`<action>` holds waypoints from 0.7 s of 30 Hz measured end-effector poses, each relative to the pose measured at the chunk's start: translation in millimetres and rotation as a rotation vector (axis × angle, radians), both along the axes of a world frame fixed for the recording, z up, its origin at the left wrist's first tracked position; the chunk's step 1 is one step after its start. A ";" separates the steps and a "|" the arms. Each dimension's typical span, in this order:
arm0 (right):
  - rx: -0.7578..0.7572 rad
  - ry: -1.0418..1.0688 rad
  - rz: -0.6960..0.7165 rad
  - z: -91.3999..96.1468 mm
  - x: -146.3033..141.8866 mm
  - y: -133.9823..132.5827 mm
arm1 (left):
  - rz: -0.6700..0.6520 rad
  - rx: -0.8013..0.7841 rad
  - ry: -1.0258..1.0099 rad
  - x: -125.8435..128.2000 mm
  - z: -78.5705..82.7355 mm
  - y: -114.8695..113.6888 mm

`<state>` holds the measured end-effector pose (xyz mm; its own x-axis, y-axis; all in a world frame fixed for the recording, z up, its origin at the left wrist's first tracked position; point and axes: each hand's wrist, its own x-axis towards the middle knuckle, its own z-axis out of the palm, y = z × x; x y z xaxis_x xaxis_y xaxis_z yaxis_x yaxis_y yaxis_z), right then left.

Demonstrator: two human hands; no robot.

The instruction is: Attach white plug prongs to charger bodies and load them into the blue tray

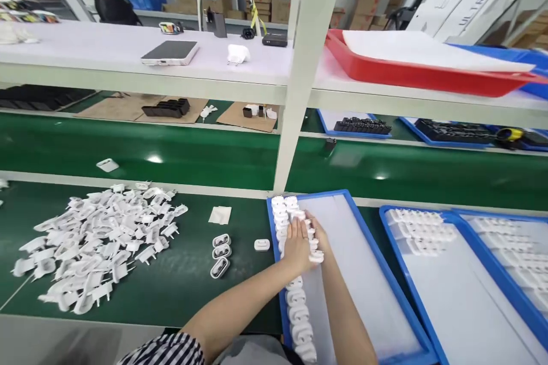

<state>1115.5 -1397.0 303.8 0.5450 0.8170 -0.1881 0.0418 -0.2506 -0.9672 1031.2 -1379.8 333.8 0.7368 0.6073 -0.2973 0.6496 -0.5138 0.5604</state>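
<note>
Both my hands are over the left part of a blue-rimmed tray [387, 279] lined with white. My left hand [298, 248] lies along a short row of white plug charger housings [315, 255], its fingers close together. From the other side, my right hand [320, 234] presses against the same row, so the housings are squeezed between both hands. My palms and fingers hide part of the row. Along the tray's left edge runs a longer column of white housings [299, 313]. One loose white housing [262, 245] lies on the green bench just left of the tray.
A large heap of white plug housings [98, 245] covers the bench at left. Several open housings [221, 252] stand in a short column beside a paper piece [220, 215]. More part-filled blue trays [449, 285] lie at right. A shelf post [295, 97] rises behind my tray.
</note>
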 end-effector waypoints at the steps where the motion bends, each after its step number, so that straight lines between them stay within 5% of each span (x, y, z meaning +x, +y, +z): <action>1: -0.019 -0.025 -0.007 -6.9 -1.6 3.6 | 0.039 0.037 0.044 0.6 -1.1 -1.5; 5: -0.131 -0.115 -0.150 -17.6 -3.0 11.7 | 0.064 0.038 0.141 -12.9 14.7 -4.8; 10: -0.324 -0.204 -0.224 -18.2 9.2 10.7 | 0.015 0.029 0.003 -78.6 35.1 11.0; 15: -0.495 -0.134 -0.072 -3.9 21.1 -34.4 | 0.218 -0.024 0.167 -129.1 12.8 44.4; 21: -0.543 -0.051 0.167 10.1 -11.0 -71.0 | 0.078 -0.138 0.154 -112.4 -13.7 61.3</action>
